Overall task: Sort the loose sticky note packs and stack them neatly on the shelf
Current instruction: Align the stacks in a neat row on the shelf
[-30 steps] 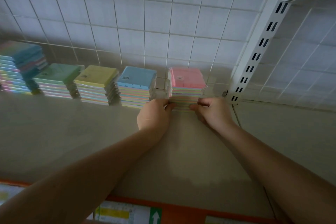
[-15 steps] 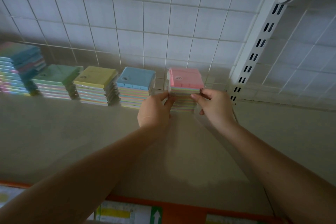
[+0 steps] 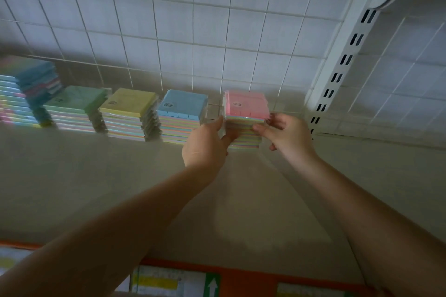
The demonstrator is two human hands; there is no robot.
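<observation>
Head view: five stacks of sticky note packs in a row on the shelf (image 3: 72, 176), 9 to 1 o'clock. Far-left stack (image 3: 26, 94) mixed colours and tallest, then green-top stack (image 3: 74, 108), yellow-top stack (image 3: 128, 113), blue-top stack (image 3: 181, 116), pink-top stack (image 3: 246, 118) at 12 o'clock. One left hand (image 3: 205, 144), one right hand (image 3: 287, 135), both arms bare. Shelf is beige, dim; white wire grid (image 3: 193, 31) behind; white slotted upright (image 3: 342, 62) at 2 o'clock; orange price strip (image 3: 241, 277) with labels along 6 o'clock edge. Left hand grips pink-top stack's left side, thumb up beside the top pack, fingers curled on the front. Right hand pinches upper packs at the right front corner, fingers bent. Stack's lower packs rest on shelf, just beside blue-top stack, not touching
</observation>
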